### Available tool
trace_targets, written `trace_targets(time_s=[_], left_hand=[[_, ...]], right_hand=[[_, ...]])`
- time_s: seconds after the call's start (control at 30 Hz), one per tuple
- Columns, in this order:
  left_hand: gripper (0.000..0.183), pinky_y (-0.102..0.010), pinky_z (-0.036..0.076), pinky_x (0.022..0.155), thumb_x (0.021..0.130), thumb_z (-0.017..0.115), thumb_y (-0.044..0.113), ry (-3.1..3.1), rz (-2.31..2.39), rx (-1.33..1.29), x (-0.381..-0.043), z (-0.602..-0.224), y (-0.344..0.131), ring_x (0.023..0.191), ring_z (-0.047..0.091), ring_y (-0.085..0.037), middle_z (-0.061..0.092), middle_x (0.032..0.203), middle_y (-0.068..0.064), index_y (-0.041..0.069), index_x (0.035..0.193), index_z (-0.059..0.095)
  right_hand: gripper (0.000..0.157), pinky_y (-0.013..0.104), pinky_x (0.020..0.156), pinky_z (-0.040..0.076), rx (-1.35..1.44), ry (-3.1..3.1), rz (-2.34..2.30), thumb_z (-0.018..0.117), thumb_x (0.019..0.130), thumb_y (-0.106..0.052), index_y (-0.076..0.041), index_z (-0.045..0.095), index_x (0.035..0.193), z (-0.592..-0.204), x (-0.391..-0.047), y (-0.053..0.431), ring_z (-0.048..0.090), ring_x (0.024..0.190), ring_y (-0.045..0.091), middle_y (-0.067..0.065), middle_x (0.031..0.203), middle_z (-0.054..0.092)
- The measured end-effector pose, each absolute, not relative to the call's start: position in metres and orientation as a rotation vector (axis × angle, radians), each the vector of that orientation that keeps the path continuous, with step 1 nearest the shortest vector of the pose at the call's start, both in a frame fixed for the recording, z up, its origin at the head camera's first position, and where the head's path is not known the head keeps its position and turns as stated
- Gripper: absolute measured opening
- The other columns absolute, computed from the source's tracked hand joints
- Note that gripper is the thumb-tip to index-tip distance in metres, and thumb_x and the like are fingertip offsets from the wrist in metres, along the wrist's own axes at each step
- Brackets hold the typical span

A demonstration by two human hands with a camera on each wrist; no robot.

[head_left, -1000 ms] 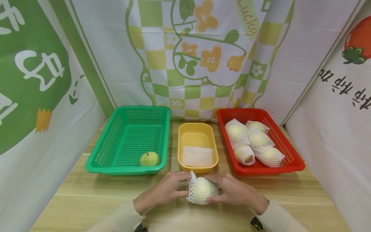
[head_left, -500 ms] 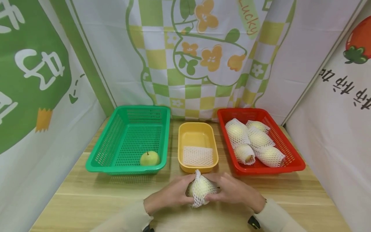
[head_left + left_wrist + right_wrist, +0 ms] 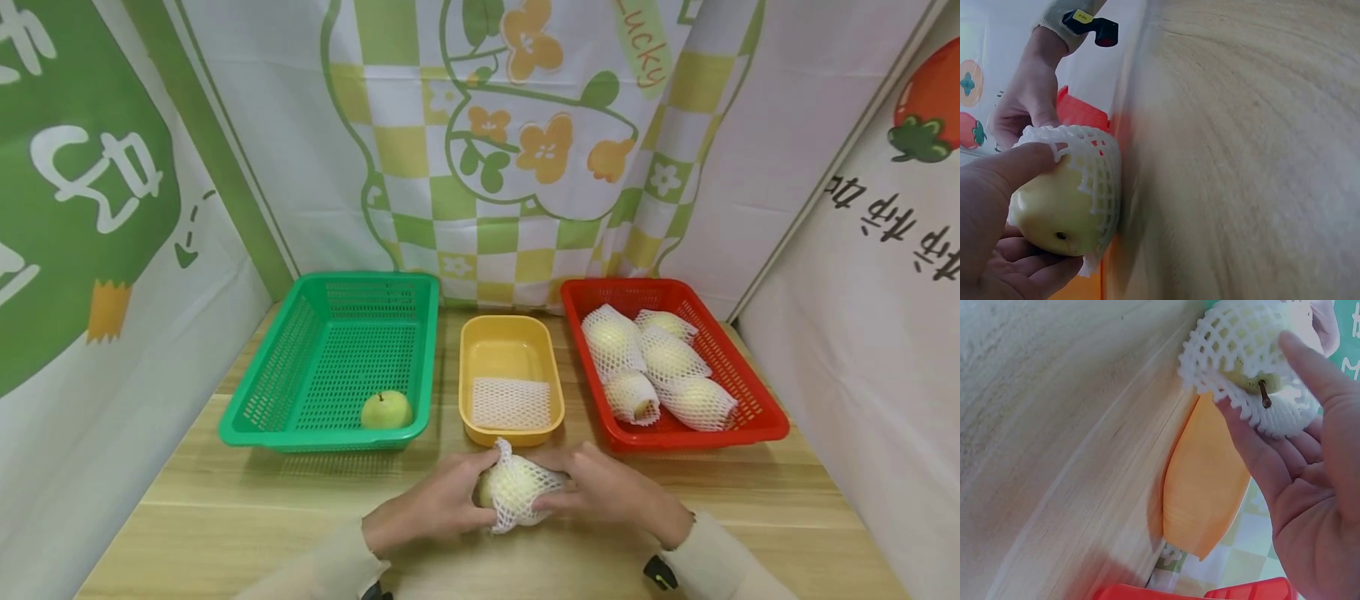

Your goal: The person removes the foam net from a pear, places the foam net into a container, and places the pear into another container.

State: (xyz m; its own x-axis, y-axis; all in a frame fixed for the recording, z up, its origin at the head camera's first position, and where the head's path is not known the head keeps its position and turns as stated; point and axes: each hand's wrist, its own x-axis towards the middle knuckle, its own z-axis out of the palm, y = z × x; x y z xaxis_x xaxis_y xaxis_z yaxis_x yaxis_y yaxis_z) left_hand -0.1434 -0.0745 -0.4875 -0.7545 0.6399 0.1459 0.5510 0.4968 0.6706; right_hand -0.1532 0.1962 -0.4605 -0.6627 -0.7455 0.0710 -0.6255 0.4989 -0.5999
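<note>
A round yellow-green pear [image 3: 1047,206] sits low over the table in front of the yellow tub, partly inside a white foam net [image 3: 521,496]. My left hand [image 3: 438,500] grips its left side. In the left wrist view the thumb lies on the edge of the net and the fingers curl under the bare end. My right hand [image 3: 611,492] holds the other side through the net, thumb in front. The right wrist view shows the brown stem [image 3: 1264,394] poking out at the net's opening. Another bare pear [image 3: 387,410] lies in the green basket [image 3: 330,438].
Behind the hands stands a yellow tub [image 3: 512,437] holding a flat white foam net [image 3: 510,403]. To the right, a red basket [image 3: 757,412] contains several pears in foam nets [image 3: 669,358]. Printed cloth walls [image 3: 510,150] enclose the table on three sides.
My left hand has come in to the right and closed round the pear's left side. The net's left edge has shifted, baring some of the pear there. My right hand has barely moved.
</note>
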Motion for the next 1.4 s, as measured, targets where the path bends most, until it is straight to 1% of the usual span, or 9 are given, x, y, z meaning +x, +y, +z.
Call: trace_targets(time_s=[0.1,0.2,0.3,0.4,0.5,0.63,0.83,1.1,1.4], left_hand=[[0.058,-0.021,0.059,0.087,0.074,0.085,0.012,2.603,1.125,1.027,-0.144,-0.485,-0.08,0.096,0.065,-0.004,0.075,0.112,-0.002,0.007,0.128,0.064],[0.063,-0.024,0.059,0.093,0.073,0.086,0.012,2.607,1.136,1.003,-0.142,-0.484,-0.088,0.102,0.068,-0.007,0.076,0.117,-0.004,0.004,0.132,0.065],[0.07,-0.03,0.06,0.098,0.075,0.089,0.019,2.644,1.114,0.994,-0.141,-0.483,-0.096,0.111,0.072,-0.016,0.076,0.125,-0.01,-0.001,0.137,0.064],[0.074,-0.034,0.061,0.101,0.078,0.091,0.029,2.679,1.1,1.025,-0.141,-0.482,-0.105,0.117,0.073,-0.024,0.075,0.131,-0.014,-0.003,0.139,0.063],[0.072,-0.031,0.062,0.096,0.081,0.092,0.037,2.686,1.131,1.06,-0.141,-0.483,-0.116,0.115,0.074,-0.022,0.075,0.13,-0.01,0.001,0.137,0.065],[0.066,-0.026,0.061,0.087,0.081,0.092,0.039,2.702,1.159,1.045,-0.139,-0.484,-0.129,0.107,0.072,-0.014,0.077,0.124,-0.003,0.008,0.135,0.068],[0.067,-0.027,0.061,0.086,0.08,0.092,0.039,2.74,1.117,0.989,-0.136,-0.485,-0.139,0.106,0.073,-0.016,0.078,0.122,-0.004,0.007,0.134,0.069],[0.067,-0.031,0.063,0.09,0.079,0.092,0.04,2.766,1.073,0.978,-0.134,-0.487,-0.142,0.109,0.074,-0.019,0.078,0.123,-0.007,0.005,0.132,0.07],[0.068,-0.031,0.063,0.09,0.078,0.093,0.038,2.771,1.049,0.988,-0.133,-0.485,-0.143,0.108,0.075,-0.021,0.077,0.122,-0.009,0.002,0.131,0.069]], right_hand=[[0.037,0.014,0.079,0.06,-1.189,2.533,-0.922,0.079,0.096,-0.028,-0.014,0.075,0.13,-0.46,-0.153,0.197,0.069,0.091,-0.005,-0.004,0.113,0.079],[0.029,0.014,0.081,0.061,-1.22,2.536,-0.934,0.078,0.097,-0.016,-0.015,0.077,0.126,-0.461,-0.154,0.198,0.07,0.092,-0.004,-0.003,0.114,0.079],[0.026,0.015,0.083,0.061,-1.228,2.548,-0.935,0.078,0.096,-0.012,-0.015,0.079,0.122,-0.46,-0.154,0.2,0.072,0.095,-0.003,-0.004,0.113,0.08],[0.024,0.015,0.082,0.061,-1.214,2.569,-0.918,0.078,0.096,-0.011,-0.015,0.081,0.119,-0.459,-0.156,0.202,0.071,0.092,-0.004,-0.005,0.111,0.08],[0.021,0.015,0.078,0.061,-1.2,2.591,-0.895,0.078,0.096,-0.011,-0.016,0.082,0.115,-0.457,-0.158,0.204,0.068,0.085,-0.006,-0.008,0.105,0.081],[0.019,0.015,0.075,0.06,-1.169,2.611,-0.876,0.079,0.095,-0.01,-0.015,0.082,0.113,-0.453,-0.16,0.209,0.065,0.08,-0.007,-0.007,0.101,0.081],[0.022,0.014,0.072,0.06,-1.16,2.611,-0.868,0.081,0.092,-0.008,-0.012,0.083,0.114,-0.44,-0.163,0.217,0.066,0.078,-0.006,-0.003,0.102,0.082],[0.015,0.016,0.062,0.055,-1.102,2.66,-0.765,0.08,0.093,-0.011,-0.011,0.083,0.108,-0.393,-0.167,0.232,0.056,0.072,-0.003,-0.004,0.097,0.08],[0.014,0.018,0.063,0.055,-1.043,2.743,-0.748,0.08,0.094,-0.014,-0.014,0.083,0.108,-0.344,-0.196,0.216,0.058,0.069,0.002,-0.004,0.097,0.08]])
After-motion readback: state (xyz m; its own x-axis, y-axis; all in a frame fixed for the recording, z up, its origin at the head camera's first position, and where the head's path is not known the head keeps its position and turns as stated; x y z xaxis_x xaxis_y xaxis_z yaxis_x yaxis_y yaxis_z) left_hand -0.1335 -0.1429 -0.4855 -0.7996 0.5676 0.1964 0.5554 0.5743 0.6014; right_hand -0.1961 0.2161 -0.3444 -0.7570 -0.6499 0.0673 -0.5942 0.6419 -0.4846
